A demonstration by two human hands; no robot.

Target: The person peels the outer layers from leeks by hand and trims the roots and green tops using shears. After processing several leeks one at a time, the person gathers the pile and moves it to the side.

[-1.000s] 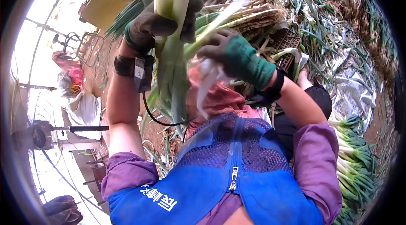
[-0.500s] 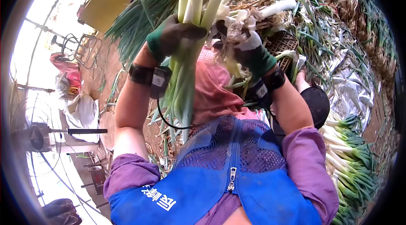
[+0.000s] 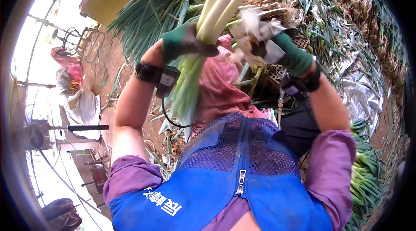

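Wrapped round a bunch of green onions point(image 3: 216, 7) is my left hand point(image 3: 188, 42), in a dark and green glove; the white stalks point up and the green leaves hang below the fist. To the right, my right hand point(image 3: 284, 51), gloved alike, is closed on pale peeled skins point(image 3: 251, 29), which are blurred. The skins are apart from the held stalks. A large pile of green onions point(image 3: 151, 9) lies behind my left hand. Pink checked cloth point(image 3: 221, 83) covers my lap below both hands.
Loose leaves and roots point(image 3: 329, 27) are heaped at the upper right, beside a brown plastic crate point(image 3: 277, 72). More green onions point(image 3: 364, 170) lie at the lower right. On the left are a fan point(image 3: 39, 135), a white sack point(image 3: 84, 109) and a yellow panel point(image 3: 106, 3).
My right hand has moved right and slightly down with the skins, away from the stalks. The stalks in my left hand have shifted right and tilt more to the right.
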